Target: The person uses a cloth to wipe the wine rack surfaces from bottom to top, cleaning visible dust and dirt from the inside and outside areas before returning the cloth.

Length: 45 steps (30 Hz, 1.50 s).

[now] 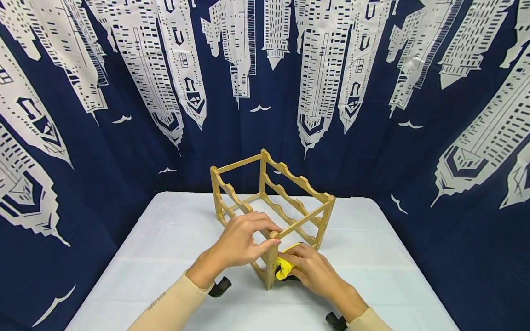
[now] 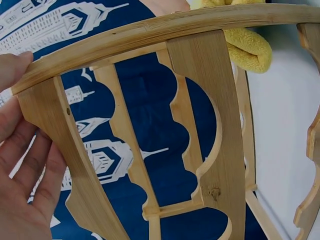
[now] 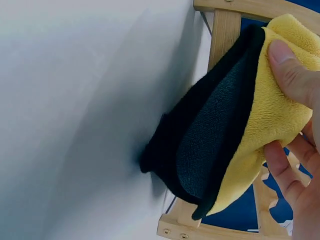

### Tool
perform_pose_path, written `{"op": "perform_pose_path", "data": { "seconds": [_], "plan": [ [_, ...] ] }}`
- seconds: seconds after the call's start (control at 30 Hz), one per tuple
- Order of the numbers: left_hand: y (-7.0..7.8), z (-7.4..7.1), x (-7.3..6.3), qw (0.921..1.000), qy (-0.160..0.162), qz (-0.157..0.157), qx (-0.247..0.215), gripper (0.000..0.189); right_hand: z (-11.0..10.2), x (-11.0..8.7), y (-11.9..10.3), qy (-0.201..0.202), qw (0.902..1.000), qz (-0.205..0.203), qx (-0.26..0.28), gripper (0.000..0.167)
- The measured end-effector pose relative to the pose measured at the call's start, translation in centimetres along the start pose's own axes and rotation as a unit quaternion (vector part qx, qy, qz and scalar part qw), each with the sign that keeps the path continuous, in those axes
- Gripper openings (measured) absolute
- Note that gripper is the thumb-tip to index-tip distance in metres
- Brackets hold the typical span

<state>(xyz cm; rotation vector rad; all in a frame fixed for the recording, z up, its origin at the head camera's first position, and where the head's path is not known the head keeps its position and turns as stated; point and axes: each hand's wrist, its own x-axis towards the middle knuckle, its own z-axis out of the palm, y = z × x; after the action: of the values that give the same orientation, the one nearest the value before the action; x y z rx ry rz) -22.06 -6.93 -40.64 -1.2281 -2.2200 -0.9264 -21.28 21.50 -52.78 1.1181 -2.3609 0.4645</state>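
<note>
A light wooden wine rack (image 1: 304,183) with scalloped rails stands on the table, one corner turned to me. My left hand (image 1: 244,236) holds the top of the near corner post, thumb on one side and fingers on the other, as the left wrist view also shows. Low beside that post, my right hand (image 1: 314,269) grips a bunched cloth (image 1: 284,268), yellow with a dark grey reverse and black edging. In the right wrist view the thumb presses on the cloth's yellow side (image 3: 250,150), close by the rack's frame (image 3: 225,37). Whether the cloth touches the wood is unclear.
A white cloth covers the table (image 1: 165,234). Behind and on both sides hangs a navy curtain (image 1: 232,133) printed with white buildings and birds. Black wrist devices (image 1: 220,287) sit at both wrists.
</note>
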Motion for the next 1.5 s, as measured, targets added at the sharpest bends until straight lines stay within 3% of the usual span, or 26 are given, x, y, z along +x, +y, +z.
{"op": "perform_pose_path", "data": {
  "seconds": [0.2, 0.4, 0.67, 0.87, 1.03, 1.17, 1.33, 1.5],
  "plan": [
    [-0.1, -0.1, -0.4, 0.9996, -0.003, 0.025, 0.009, 0.016, -0.2, -0.4, -0.2, 0.019, 0.9995, -0.011, -0.023, 0.088],
    [-0.2, -0.2, -1.1, 0.9988, -0.002, 0.044, 0.022, 0.015, -0.1, -0.9, -0.6, 0.014, 0.9992, -0.005, -0.037, 0.090],
    [-1.4, -1.0, -1.7, 0.9983, 0.003, 0.048, 0.033, 0.014, 0.3, -0.8, -1.3, 0.025, 0.9986, 0.036, -0.029, 0.067],
    [-2.9, -1.4, -1.6, 0.9975, 0.018, 0.060, 0.032, 0.017, 0.9, 0.3, -1.6, 0.053, 0.9980, 0.031, -0.017, 0.057],
    [-3.5, -2.3, -1.5, 0.9989, -0.001, 0.040, 0.025, 0.019, 1.9, 1.6, -2.2, 0.076, 0.9968, 0.024, -0.005, 0.053],
    [-3.6, -3.1, -1.5, 0.9990, -0.034, 0.017, 0.022, 0.019, 2.7, 2.5, -2.7, 0.067, 0.9972, 0.031, -0.001, 0.052],
    [-3.4, -3.5, -1.3, 0.9979, -0.061, -0.019, -0.008, 0.018, 3.9, 3.3, -3.4, 0.014, 0.9990, 0.040, -0.012, 0.054],
    [-3.5, -3.3, -1.3, 0.9963, -0.064, -0.045, -0.035, 0.017, 5.1, 3.5, -4.1, -0.036, 0.9966, 0.070, -0.024, 0.049]
  ]
}}
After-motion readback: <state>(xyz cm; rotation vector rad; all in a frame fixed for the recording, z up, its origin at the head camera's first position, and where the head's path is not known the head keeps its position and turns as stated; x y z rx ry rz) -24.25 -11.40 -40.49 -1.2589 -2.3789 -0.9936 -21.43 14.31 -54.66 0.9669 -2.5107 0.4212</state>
